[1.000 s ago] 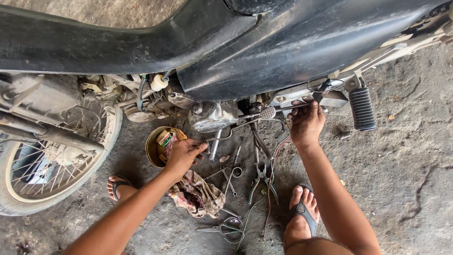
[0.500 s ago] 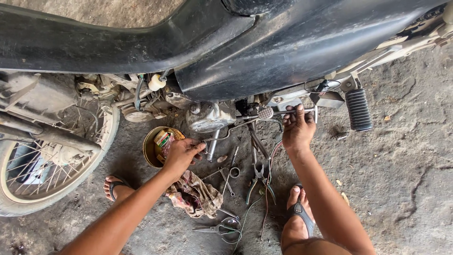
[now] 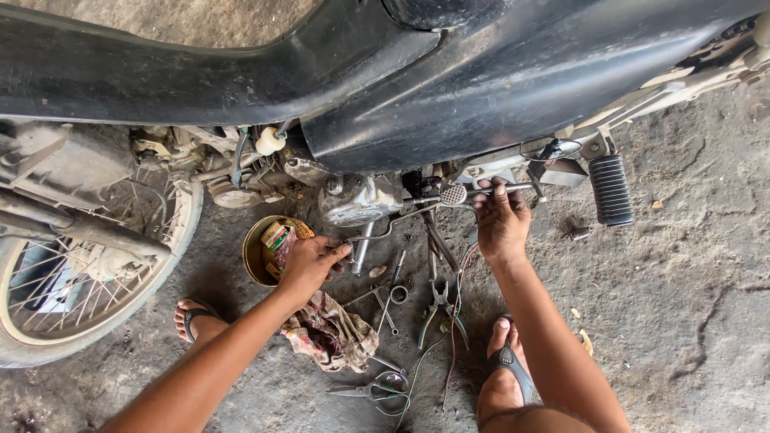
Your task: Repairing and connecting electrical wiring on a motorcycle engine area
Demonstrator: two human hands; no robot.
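I look down at a black motorcycle (image 3: 449,88) from its side. My left hand (image 3: 311,265) reaches toward the metal kickstand bar (image 3: 362,244) below the engine (image 3: 361,200), its fingertips at the bar; whether they pinch something small I cannot tell. My right hand (image 3: 501,220) grips a thin metal rod (image 3: 497,189) near the brake pedal (image 3: 454,194). A round yellow tin (image 3: 258,250) with small packets sits just left of my left hand.
The spoked rear wheel (image 3: 88,273) is at the left. A black footpeg (image 3: 611,189) sticks out at the right. On the concrete floor lie a dirty rag (image 3: 333,335), pliers (image 3: 439,309), scissors (image 3: 369,390), wrenches (image 3: 389,301) and wires. My sandalled feet (image 3: 501,377) flank them.
The view has shifted slightly. My left hand has moved right from the tin toward the kickstand bar. My right hand stays on the rod.
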